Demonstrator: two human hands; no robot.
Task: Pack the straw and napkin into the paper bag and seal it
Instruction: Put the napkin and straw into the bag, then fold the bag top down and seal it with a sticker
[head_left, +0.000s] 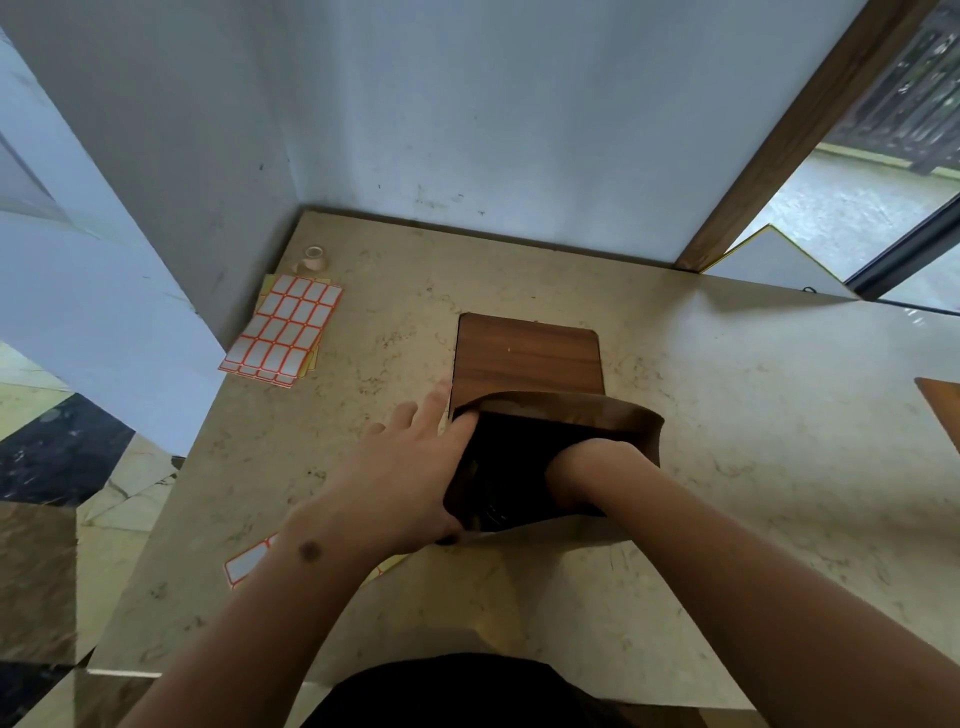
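Observation:
A brown paper bag (631, 421) stands with its mouth open in the middle of the beige table (727, 467). My left hand (405, 478) holds the bag's left wall, thumb over the rim and the other fingers stretched along the outside. My right hand (589, 470) reaches down into the bag, and past the wrist it is hidden in the dark interior. Neither straw nor napkin shows anywhere; what lies inside the bag cannot be made out.
A wooden board (527, 353) lies flat just behind the bag. A sheet of red-bordered stickers (283, 332) and a small tape roll (313, 258) sit at the far left by the wall. Another sticker sheet (249, 561) pokes out under my left forearm. A second board's corner (943, 408) shows at the right edge.

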